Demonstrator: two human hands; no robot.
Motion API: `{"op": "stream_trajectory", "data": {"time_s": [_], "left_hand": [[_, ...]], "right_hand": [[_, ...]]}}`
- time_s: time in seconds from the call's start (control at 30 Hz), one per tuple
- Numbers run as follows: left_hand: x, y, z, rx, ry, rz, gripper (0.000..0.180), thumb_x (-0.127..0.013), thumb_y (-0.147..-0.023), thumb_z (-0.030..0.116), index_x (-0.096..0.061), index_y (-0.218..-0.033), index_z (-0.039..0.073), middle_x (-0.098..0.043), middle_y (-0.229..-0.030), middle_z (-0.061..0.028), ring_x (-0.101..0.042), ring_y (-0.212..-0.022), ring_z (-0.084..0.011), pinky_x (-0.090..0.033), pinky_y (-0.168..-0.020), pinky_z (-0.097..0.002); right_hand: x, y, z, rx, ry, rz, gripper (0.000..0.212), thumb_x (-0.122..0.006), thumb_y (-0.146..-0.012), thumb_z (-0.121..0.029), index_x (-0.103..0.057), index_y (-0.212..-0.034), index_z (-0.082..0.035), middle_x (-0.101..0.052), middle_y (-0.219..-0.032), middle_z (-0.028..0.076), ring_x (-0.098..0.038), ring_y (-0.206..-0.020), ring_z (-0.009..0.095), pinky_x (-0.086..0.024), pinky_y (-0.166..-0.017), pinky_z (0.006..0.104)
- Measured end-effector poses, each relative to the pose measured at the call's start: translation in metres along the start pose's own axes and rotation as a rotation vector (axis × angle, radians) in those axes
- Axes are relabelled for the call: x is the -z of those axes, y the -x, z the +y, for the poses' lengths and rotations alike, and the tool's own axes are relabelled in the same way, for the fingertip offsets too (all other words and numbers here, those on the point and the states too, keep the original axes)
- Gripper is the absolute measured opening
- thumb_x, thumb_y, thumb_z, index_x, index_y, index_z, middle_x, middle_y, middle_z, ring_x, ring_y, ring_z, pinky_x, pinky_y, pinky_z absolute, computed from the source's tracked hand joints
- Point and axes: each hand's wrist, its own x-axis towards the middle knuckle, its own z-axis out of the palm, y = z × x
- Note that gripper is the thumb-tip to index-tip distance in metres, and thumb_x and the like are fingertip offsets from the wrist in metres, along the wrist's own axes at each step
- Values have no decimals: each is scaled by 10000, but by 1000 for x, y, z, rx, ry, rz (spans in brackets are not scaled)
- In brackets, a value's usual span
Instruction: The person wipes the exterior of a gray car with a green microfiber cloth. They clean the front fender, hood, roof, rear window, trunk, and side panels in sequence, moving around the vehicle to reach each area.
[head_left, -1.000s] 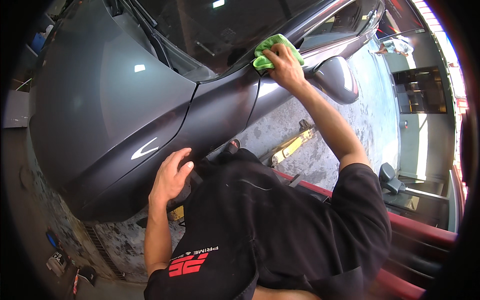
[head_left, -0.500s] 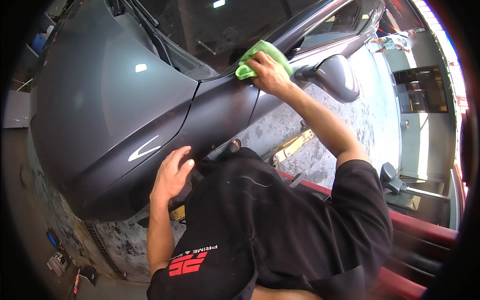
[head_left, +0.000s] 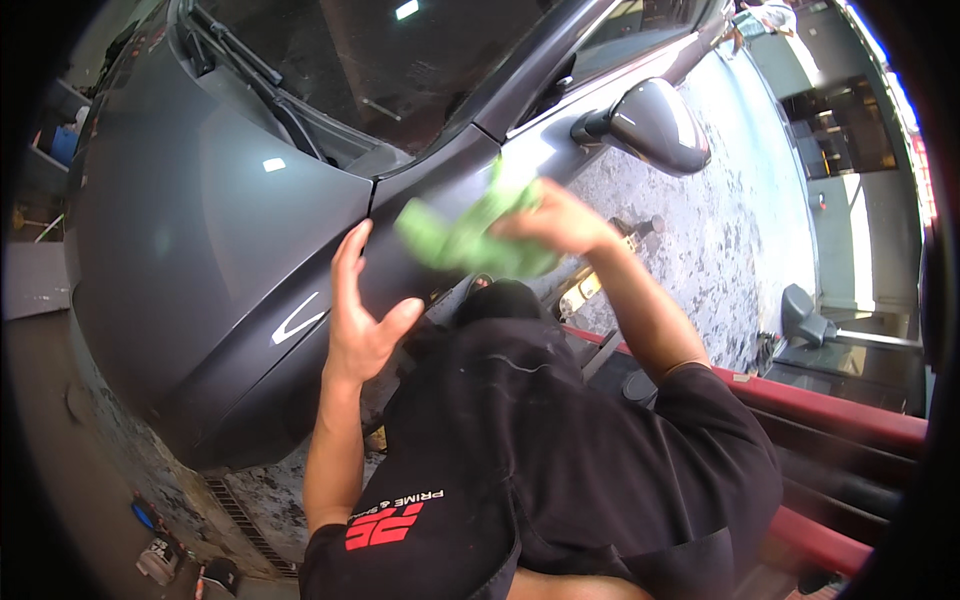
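My right hand grips a crumpled green cloth in the air just off the front fender of a dark grey car. The cloth hangs blurred between my two hands. My left hand is raised with its fingers spread, close to the fender and a little left of the cloth, holding nothing. The car's side mirror sticks out above and to the right of my right hand. Windscreen and wipers lie at the top.
A red lift beam runs along the right behind my shoulder. The mottled grey concrete floor spreads beside the car. Small bottles and items lie on the floor at lower left. Dark equipment stands at the right.
My right hand pulled the green cloth down and away from the base of the windscreen pillar toward the fender. My left hand lifted off the fender and opened its fingers.
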Motion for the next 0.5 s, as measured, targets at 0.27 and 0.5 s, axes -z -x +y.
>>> {"op": "stream_trajectory", "data": {"time_s": [0.27,0.5], "left_hand": [[-19,-13,7,493,573,-114,374,-586,-1062,233,-613,-1292,-62,-709,-1147,-116,-669,-1062,-175,-531,-933,-332],[-67,-67,22,128,297,353,536,-766,-923,138,-531,-1379,-18,-636,-1186,-72,-617,-1043,-166,-503,-964,-336]], "right_hand": [[13,6,5,-95,60,218,452,-656,-1022,-341,-655,-1292,22,-732,-1109,102,-684,-922,163,-541,-871,328],[95,56,137,-240,-60,444,382,-618,-1020,-312,-665,-1291,-46,-698,-933,66,-653,-769,123,-562,-693,319]]}}
